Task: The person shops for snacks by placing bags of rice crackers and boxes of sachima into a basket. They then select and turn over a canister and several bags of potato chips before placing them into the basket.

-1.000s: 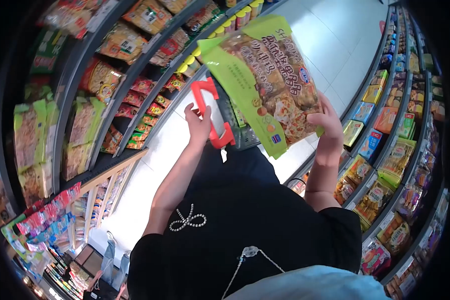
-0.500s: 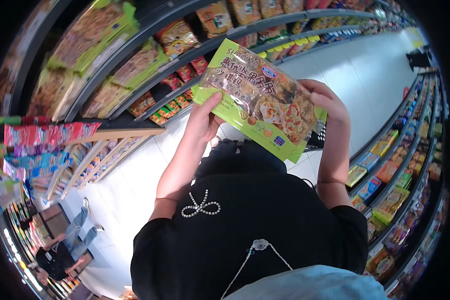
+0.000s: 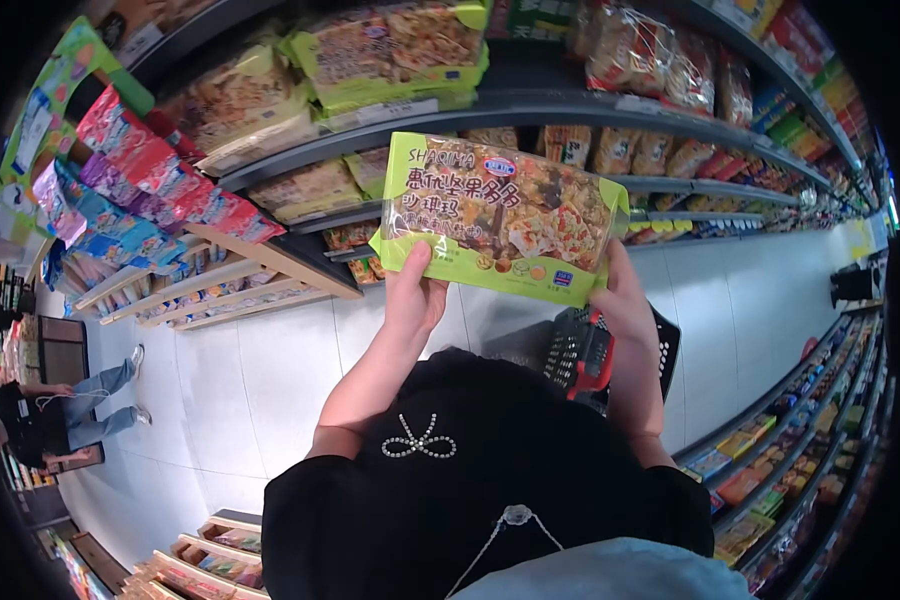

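In front of my chest I hold a green package of shaqima with a clear window that shows the nutty snack inside. Its printed face is turned toward me, and it lies nearly level. My left hand grips the lower left edge, thumb on the front and the other fingers behind. At the lower right corner, my right hand is closed on the package, its fingers partly hidden. Similar green packages sit on the shelf just beyond.
A black shopping basket with red parts stands below my right forearm. Shelves of packaged food run ahead, with more shelves at right. Hanging pink and blue packets are at left. Another person is farther left on the tiled floor.
The package has turned from a slant to nearly level, and my right hand has slid to its lower corner. My view has swung, bringing the shelf of similar packages ahead and the basket into sight.
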`<action>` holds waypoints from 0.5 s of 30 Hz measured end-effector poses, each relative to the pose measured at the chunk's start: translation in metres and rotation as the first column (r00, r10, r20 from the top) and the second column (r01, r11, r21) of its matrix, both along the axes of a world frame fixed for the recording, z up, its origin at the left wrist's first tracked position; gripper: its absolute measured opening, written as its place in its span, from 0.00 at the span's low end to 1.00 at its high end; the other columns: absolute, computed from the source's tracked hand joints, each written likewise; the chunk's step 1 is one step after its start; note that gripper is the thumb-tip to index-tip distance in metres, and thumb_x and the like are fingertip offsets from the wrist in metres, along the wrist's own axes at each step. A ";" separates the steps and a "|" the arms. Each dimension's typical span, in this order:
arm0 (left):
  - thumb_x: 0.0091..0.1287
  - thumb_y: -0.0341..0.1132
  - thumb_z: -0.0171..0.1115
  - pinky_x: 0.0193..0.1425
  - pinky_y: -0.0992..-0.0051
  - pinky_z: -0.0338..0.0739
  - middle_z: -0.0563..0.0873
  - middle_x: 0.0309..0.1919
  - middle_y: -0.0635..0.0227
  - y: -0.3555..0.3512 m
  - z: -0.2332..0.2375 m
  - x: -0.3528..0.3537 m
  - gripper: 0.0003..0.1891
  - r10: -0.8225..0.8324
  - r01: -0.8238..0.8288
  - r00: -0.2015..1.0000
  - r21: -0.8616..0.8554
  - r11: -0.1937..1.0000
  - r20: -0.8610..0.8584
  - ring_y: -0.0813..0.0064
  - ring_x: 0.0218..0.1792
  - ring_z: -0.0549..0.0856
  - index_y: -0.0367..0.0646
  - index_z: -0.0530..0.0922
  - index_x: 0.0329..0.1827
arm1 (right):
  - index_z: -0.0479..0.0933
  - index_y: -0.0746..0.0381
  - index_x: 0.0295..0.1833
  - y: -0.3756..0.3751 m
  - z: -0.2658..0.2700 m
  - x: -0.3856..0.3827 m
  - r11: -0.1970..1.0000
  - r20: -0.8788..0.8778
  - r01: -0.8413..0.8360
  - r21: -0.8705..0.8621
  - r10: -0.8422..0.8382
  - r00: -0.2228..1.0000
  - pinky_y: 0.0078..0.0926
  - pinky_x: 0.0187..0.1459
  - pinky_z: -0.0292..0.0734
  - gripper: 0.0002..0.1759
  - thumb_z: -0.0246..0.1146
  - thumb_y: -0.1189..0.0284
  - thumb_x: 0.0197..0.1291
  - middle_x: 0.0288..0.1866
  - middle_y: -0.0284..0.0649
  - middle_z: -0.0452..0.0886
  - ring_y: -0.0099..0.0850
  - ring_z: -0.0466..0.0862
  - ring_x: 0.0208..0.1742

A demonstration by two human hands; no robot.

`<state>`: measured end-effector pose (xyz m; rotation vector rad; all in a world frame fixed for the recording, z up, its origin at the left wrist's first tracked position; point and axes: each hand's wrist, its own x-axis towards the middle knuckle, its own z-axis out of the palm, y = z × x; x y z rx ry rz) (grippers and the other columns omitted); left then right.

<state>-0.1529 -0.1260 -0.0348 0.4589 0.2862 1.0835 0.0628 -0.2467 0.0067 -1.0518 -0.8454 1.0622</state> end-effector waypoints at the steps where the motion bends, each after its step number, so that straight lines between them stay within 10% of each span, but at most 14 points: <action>1: 0.60 0.29 0.57 0.57 0.63 0.70 0.71 0.54 0.62 0.004 0.002 -0.005 0.27 0.035 -0.035 0.999 0.067 0.997 0.002 0.66 0.54 0.73 0.43 0.58 0.62 | 0.55 0.70 0.62 0.014 0.003 -0.008 0.999 0.081 0.042 -0.032 -0.039 0.996 0.28 0.58 0.64 0.39 0.66 0.79 0.44 0.56 0.43 0.69 0.32 0.70 0.57; 6: 0.53 0.24 0.62 0.53 0.70 0.72 0.72 0.52 0.64 0.037 0.020 -0.023 0.32 0.153 -0.077 0.979 0.452 0.889 -0.136 0.71 0.50 0.75 0.40 0.58 0.60 | 0.59 0.67 0.60 0.060 -0.003 -0.012 0.986 0.016 0.154 0.061 -0.155 0.988 0.27 0.51 0.72 0.40 0.68 0.84 0.37 0.52 0.41 0.73 0.31 0.76 0.51; 10: 0.47 0.22 0.67 0.49 0.73 0.74 0.77 0.43 0.64 0.058 0.045 -0.036 0.32 0.094 0.274 0.755 0.444 0.853 -0.648 0.71 0.46 0.78 0.36 0.63 0.56 | 0.64 0.69 0.56 0.054 0.006 0.010 0.940 0.218 0.241 0.241 -0.294 0.931 0.28 0.47 0.75 0.37 0.66 0.87 0.32 0.50 0.42 0.75 0.31 0.78 0.48; 11: 0.46 0.18 0.65 0.51 0.72 0.74 0.78 0.42 0.63 0.060 0.049 -0.023 0.31 0.078 0.140 0.926 0.528 0.838 -0.370 0.71 0.49 0.77 0.36 0.64 0.55 | 0.66 0.70 0.54 0.047 0.015 0.016 0.950 0.255 0.267 0.161 -0.301 0.919 0.27 0.47 0.75 0.36 0.65 0.88 0.31 0.50 0.42 0.75 0.31 0.78 0.47; 15: 0.48 0.15 0.62 0.56 0.71 0.72 0.73 0.50 0.62 0.071 0.065 0.012 0.30 0.039 0.202 0.891 0.472 0.858 -0.452 0.71 0.54 0.74 0.36 0.63 0.55 | 0.68 0.71 0.52 0.029 0.019 0.068 0.919 0.452 0.373 0.130 -0.390 0.802 0.26 0.45 0.76 0.33 0.64 0.87 0.31 0.49 0.42 0.76 0.31 0.78 0.46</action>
